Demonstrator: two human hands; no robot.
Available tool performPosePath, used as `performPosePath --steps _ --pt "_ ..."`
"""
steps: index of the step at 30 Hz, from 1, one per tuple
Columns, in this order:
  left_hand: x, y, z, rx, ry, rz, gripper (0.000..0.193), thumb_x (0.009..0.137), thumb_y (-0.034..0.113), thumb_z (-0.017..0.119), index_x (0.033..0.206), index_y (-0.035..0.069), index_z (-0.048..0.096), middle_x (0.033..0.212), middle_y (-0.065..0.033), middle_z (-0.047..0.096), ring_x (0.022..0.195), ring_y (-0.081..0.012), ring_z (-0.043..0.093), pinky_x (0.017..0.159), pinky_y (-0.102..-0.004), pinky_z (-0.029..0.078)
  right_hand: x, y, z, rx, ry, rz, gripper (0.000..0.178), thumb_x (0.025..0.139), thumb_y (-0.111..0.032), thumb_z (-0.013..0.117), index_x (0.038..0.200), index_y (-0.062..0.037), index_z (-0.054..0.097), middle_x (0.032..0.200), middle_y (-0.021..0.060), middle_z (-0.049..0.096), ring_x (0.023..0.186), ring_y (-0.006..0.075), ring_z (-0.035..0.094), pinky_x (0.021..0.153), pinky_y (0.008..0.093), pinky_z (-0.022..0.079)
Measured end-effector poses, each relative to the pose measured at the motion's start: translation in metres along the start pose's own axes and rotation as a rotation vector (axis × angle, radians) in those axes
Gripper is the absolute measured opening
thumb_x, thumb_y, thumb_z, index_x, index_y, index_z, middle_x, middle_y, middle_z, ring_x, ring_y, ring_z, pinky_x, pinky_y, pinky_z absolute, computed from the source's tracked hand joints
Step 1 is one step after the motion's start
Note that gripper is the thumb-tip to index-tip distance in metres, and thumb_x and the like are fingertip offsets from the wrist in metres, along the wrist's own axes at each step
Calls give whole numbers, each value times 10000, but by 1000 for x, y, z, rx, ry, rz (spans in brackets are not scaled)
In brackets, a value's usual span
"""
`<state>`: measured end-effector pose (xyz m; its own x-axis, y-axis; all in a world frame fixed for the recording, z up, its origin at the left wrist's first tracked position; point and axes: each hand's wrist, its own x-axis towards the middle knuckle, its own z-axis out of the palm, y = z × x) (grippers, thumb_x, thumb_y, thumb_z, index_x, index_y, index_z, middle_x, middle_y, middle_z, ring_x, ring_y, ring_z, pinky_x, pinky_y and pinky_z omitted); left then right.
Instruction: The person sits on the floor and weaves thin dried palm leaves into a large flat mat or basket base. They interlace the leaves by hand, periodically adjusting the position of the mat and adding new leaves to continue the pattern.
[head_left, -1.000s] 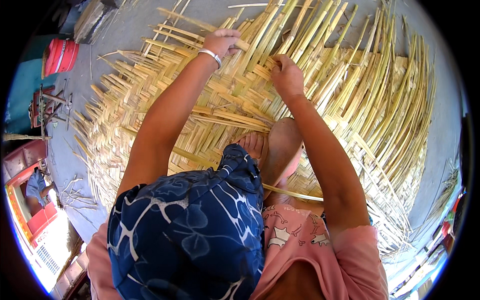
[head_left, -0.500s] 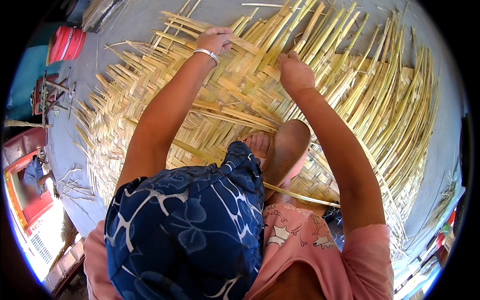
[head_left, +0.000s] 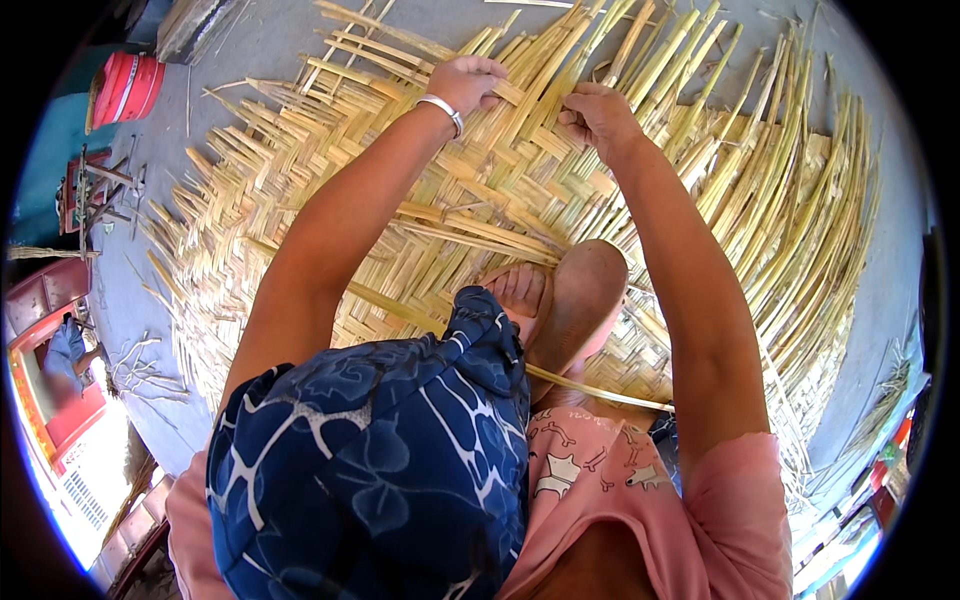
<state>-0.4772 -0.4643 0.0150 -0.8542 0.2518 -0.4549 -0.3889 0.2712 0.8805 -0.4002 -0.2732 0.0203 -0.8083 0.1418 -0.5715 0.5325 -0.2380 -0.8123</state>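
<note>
A large mat (head_left: 480,195) of flat, pale yellow split-reed strips lies on the ground, woven in a slanting pattern with long loose ends along its far and right edges. Near the far edge, my left hand (head_left: 468,84), with a silver bangle on the wrist, is closed on a reed strip (head_left: 509,92). Opposite it, a little to the right, my right hand (head_left: 602,114) is bent with thumb and fingers together beside the upright strips; what they pinch is hidden. Several loose strips (head_left: 480,232) lie across the weave near my sandalled foot (head_left: 520,285).
A sandal (head_left: 580,300) sits on the mat by my knees. Grey ground (head_left: 165,250) surrounds the mat. At the left are a red container (head_left: 130,88), a small wooden frame (head_left: 100,190), thin twigs (head_left: 145,370) and a person (head_left: 66,355) in a doorway.
My left hand has shifted right along the far part of the mat, closer to the right hand. My right hand has turned, its fingers now bent toward the left.
</note>
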Motion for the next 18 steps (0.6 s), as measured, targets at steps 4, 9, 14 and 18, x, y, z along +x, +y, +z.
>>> performPosePath --steps 4,9,14,18 --pt "-3 -7 1 27 70 57 149 856 13 578 983 33 655 1004 -54 636 859 -129 609 709 -257 547 -15 -3 1 -105 -38 -140 52 820 -25 593 785 12 582 667 86 587 650 165 631 504 253 494" --pt "-13 -27 -3 -13 105 38 148 853 -2 570 973 24 653 1013 -60 637 841 -132 610 705 -260 549 -2 18 -9 -97 154 -80 63 818 -27 586 772 14 571 706 113 628 613 173 650 520 276 529" --pt "-7 -17 -9 -146 94 45 133 856 12 586 974 36 644 941 -52 629 816 -143 606 719 -275 551 -1 11 2 -234 260 -136 74 809 -56 566 828 10 594 790 142 676 623 176 671 574 287 543" --pt "7 -17 -48 -369 120 -35 153 871 26 578 1017 53 615 954 -58 632 807 -166 616 749 -313 544 -14 16 9 -406 382 -388 124 832 -109 578 884 -1 612 780 138 662 662 229 647 636 329 525"
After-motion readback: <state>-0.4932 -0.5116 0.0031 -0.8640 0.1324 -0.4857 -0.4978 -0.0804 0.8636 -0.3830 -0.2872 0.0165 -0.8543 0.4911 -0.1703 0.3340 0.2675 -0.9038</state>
